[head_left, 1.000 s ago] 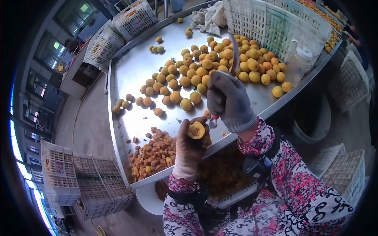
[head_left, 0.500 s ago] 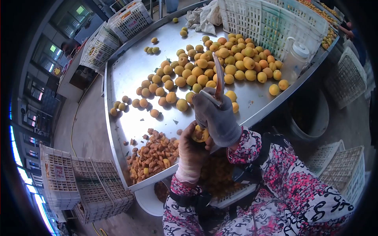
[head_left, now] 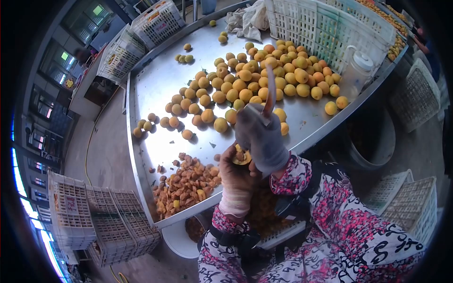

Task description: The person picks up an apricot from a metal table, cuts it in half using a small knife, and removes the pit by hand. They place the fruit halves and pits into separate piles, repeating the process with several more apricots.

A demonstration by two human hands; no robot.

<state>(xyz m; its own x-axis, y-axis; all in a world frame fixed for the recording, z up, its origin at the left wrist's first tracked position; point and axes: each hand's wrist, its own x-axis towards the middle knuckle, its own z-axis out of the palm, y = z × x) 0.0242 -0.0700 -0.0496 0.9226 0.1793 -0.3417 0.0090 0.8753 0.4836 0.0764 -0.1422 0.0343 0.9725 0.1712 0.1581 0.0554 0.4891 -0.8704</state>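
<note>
My left hand (head_left: pixel 237 181), with a wrapped wrist, is closed around an apricot (head_left: pixel 242 158). The fruit is cut open and a brown pit shows in it. My right hand (head_left: pixel 263 139), in a grey glove, grips a curved knife (head_left: pixel 270 92) whose blade points up and away from me. Its fingers are against the apricot; the fingertips are partly hidden. Beyond my hands, many whole apricots (head_left: pixel 240 85) lie spread over the metal table (head_left: pixel 155 89). A heap of brown pits (head_left: pixel 181 186) rests at the near left corner.
At the table's back right are a white plastic crate (head_left: pixel 325 40) and a clear jug (head_left: pixel 357 68). A cloth (head_left: pixel 247 21) lies at the far edge. Below the table are a white bucket (head_left: pixel 177 243) and a crate (head_left: pixel 288 233) of apricots. More crates (head_left: pixel 71 212) are stacked left.
The cut apricot in my left hand has opened wider, so its pit shows more. My right hand has shifted slightly, the knife still in it. The view has moved a little.
</note>
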